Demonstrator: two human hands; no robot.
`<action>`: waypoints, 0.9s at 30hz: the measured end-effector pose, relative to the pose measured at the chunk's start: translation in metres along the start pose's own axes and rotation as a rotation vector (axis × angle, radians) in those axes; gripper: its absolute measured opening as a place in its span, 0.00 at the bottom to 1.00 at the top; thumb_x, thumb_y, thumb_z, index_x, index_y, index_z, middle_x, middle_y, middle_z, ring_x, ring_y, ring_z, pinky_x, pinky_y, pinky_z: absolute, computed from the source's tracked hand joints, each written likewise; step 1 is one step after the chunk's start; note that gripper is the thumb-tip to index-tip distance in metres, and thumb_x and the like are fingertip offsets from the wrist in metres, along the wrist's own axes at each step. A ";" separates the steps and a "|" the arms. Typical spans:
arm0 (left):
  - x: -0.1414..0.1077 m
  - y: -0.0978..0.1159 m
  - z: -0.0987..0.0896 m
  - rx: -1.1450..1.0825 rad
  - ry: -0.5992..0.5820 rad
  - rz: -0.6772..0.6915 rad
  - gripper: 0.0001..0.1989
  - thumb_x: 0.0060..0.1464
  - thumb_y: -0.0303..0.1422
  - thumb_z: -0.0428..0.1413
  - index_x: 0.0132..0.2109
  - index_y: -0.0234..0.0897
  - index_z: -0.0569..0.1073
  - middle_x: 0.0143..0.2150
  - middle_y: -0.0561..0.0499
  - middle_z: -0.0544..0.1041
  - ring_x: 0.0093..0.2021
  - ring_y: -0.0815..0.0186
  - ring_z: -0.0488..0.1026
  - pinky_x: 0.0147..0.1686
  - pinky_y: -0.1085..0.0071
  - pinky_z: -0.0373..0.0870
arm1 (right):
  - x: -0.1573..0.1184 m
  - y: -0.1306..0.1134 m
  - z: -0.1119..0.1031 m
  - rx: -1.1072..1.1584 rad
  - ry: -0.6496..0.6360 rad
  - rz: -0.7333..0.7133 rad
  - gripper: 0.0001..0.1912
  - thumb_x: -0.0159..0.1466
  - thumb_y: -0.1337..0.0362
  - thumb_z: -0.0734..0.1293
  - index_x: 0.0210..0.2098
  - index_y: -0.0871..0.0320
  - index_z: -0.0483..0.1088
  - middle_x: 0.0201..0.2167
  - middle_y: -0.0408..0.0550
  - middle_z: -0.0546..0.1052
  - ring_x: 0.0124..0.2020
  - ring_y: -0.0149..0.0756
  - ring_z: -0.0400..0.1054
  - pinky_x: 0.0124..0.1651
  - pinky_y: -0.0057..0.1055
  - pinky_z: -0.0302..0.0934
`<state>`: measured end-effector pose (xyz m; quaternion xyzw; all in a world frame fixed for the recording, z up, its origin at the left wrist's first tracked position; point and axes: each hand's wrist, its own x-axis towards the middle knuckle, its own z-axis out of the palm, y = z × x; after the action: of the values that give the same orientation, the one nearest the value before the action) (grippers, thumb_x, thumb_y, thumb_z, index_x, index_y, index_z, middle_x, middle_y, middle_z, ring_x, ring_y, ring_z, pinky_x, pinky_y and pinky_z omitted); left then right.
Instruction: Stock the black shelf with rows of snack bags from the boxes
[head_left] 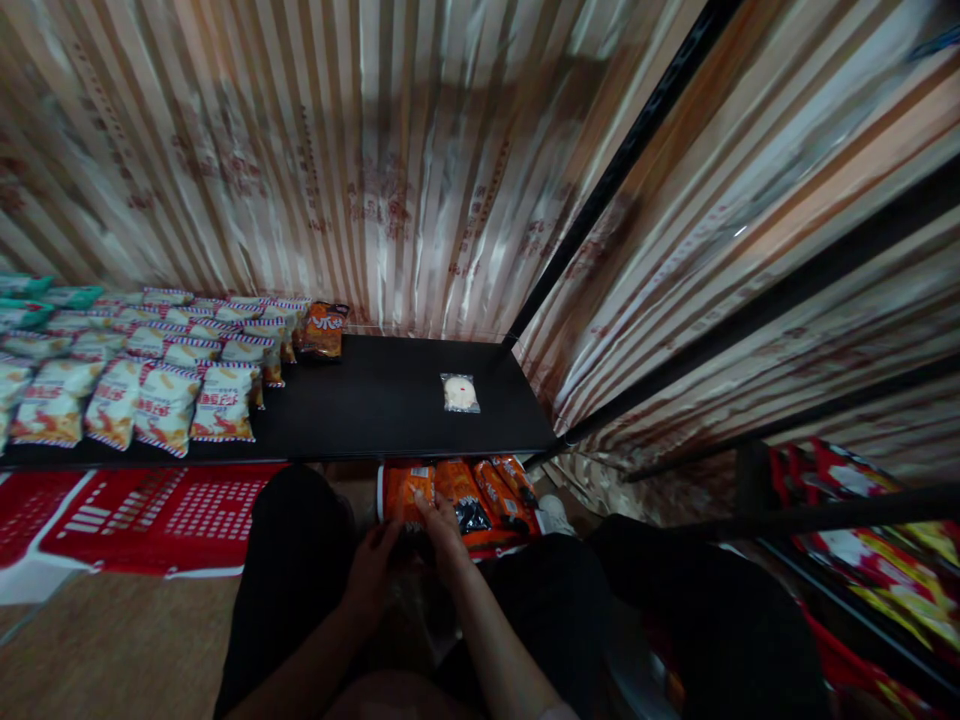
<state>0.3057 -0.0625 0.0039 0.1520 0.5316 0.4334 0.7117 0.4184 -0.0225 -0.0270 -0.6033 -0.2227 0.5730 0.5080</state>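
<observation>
Between my knees stands a red basket (499, 550) with several orange-and-black snack bags (463, 492) lying in it. One orange snack bag (409, 486) at the basket's left side is under both my hands. My left hand (373, 568), in deep shade, has its fingers curled at the bag's lower edge. From the right, my right hand (442, 528) grips the same bag, its thumb and fingers over the printed front. The lower part of the bag is dark and partly covered by my fingers.
Ahead is a black shelf (375, 395) with rows of white snack bags (225, 400) on its left, an orange bag (325, 332) behind and a small clear packet (460, 393). Red baskets (161, 520) sit below. Black posts (622, 170) and red-yellow bags (862, 540) are at right.
</observation>
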 end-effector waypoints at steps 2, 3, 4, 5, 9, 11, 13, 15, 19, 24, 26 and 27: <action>-0.001 0.001 0.000 -0.078 -0.058 -0.044 0.16 0.38 0.41 0.63 0.34 0.35 0.75 0.36 0.45 0.77 0.38 0.57 0.75 0.38 0.63 0.73 | -0.003 -0.004 0.000 -0.011 0.004 -0.028 0.25 0.46 0.52 0.70 0.39 0.59 0.72 0.32 0.49 0.78 0.37 0.43 0.72 0.40 0.35 0.65; -0.002 0.001 0.000 -0.116 -0.094 -0.069 0.18 0.36 0.42 0.64 0.34 0.34 0.75 0.36 0.45 0.77 0.39 0.56 0.75 0.38 0.62 0.73 | -0.004 -0.006 0.000 -0.020 0.007 -0.042 0.24 0.46 0.52 0.70 0.40 0.59 0.72 0.32 0.49 0.78 0.37 0.43 0.72 0.40 0.35 0.65; -0.002 0.002 -0.001 -0.157 -0.130 -0.098 0.20 0.34 0.42 0.65 0.34 0.34 0.75 0.37 0.45 0.77 0.39 0.56 0.74 0.38 0.62 0.73 | -0.005 -0.008 0.001 -0.029 0.011 -0.054 0.24 0.46 0.52 0.70 0.39 0.59 0.72 0.32 0.49 0.78 0.37 0.43 0.72 0.41 0.35 0.65; -0.002 0.003 -0.001 -0.190 -0.157 -0.122 0.21 0.33 0.41 0.66 0.35 0.33 0.75 0.37 0.44 0.77 0.39 0.56 0.74 0.37 0.62 0.73 | -0.006 -0.009 0.001 -0.036 0.013 -0.064 0.24 0.46 0.52 0.70 0.39 0.59 0.72 0.32 0.50 0.78 0.38 0.43 0.72 0.41 0.35 0.65; -0.002 0.006 -0.002 -0.238 -0.162 -0.170 0.20 0.34 0.38 0.67 0.35 0.32 0.74 0.36 0.45 0.77 0.36 0.60 0.75 0.37 0.63 0.73 | -0.007 -0.011 0.002 -0.036 0.034 -0.071 0.24 0.46 0.51 0.70 0.38 0.59 0.72 0.32 0.49 0.78 0.38 0.42 0.72 0.40 0.34 0.65; -0.002 0.007 -0.002 -0.242 -0.149 -0.194 0.18 0.36 0.36 0.66 0.35 0.32 0.74 0.35 0.46 0.77 0.35 0.60 0.75 0.36 0.63 0.73 | -0.006 -0.009 0.002 -0.031 0.058 -0.064 0.23 0.45 0.52 0.70 0.37 0.60 0.72 0.31 0.49 0.78 0.38 0.43 0.72 0.39 0.33 0.65; -0.001 0.007 -0.002 -0.244 -0.141 -0.204 0.17 0.37 0.35 0.66 0.35 0.32 0.74 0.35 0.45 0.77 0.34 0.61 0.75 0.35 0.65 0.73 | -0.006 -0.006 0.002 -0.028 0.084 -0.065 0.21 0.45 0.52 0.71 0.34 0.60 0.72 0.30 0.48 0.78 0.38 0.43 0.72 0.38 0.33 0.65; 0.001 0.006 -0.002 -0.235 -0.114 -0.196 0.16 0.38 0.35 0.65 0.35 0.32 0.74 0.34 0.45 0.77 0.33 0.62 0.75 0.32 0.68 0.73 | -0.006 -0.003 0.002 -0.028 0.106 -0.074 0.21 0.45 0.53 0.71 0.33 0.60 0.72 0.29 0.48 0.78 0.36 0.42 0.72 0.38 0.33 0.65; 0.002 0.003 0.000 -0.195 -0.032 -0.164 0.12 0.40 0.34 0.64 0.32 0.31 0.74 0.31 0.47 0.77 0.29 0.65 0.74 0.27 0.71 0.71 | -0.006 0.000 0.004 -0.010 0.123 -0.086 0.22 0.45 0.53 0.71 0.36 0.60 0.72 0.30 0.48 0.78 0.34 0.40 0.72 0.38 0.33 0.65; -0.001 0.001 0.003 -0.162 0.015 -0.121 0.14 0.42 0.38 0.63 0.30 0.30 0.75 0.28 0.46 0.77 0.26 0.66 0.73 0.24 0.73 0.70 | -0.012 -0.005 0.010 0.095 0.142 -0.056 0.24 0.43 0.52 0.71 0.36 0.60 0.71 0.30 0.49 0.78 0.34 0.41 0.72 0.38 0.33 0.66; -0.002 0.000 0.004 -0.133 0.058 -0.108 0.14 0.42 0.39 0.63 0.30 0.30 0.75 0.26 0.46 0.76 0.24 0.67 0.72 0.22 0.75 0.68 | -0.016 -0.009 0.012 0.094 0.173 -0.056 0.24 0.42 0.52 0.71 0.35 0.60 0.71 0.30 0.49 0.78 0.34 0.42 0.72 0.37 0.33 0.66; -0.002 -0.001 0.003 -0.112 0.082 -0.108 0.15 0.42 0.39 0.63 0.30 0.30 0.75 0.25 0.47 0.76 0.23 0.68 0.71 0.20 0.75 0.67 | -0.017 -0.010 0.013 0.093 0.188 -0.060 0.24 0.42 0.52 0.71 0.35 0.60 0.70 0.29 0.49 0.78 0.34 0.42 0.72 0.37 0.33 0.66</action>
<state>0.3090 -0.0639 0.0061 0.0651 0.5425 0.4295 0.7190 0.4055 -0.0285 -0.0084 -0.6232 -0.1649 0.5083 0.5711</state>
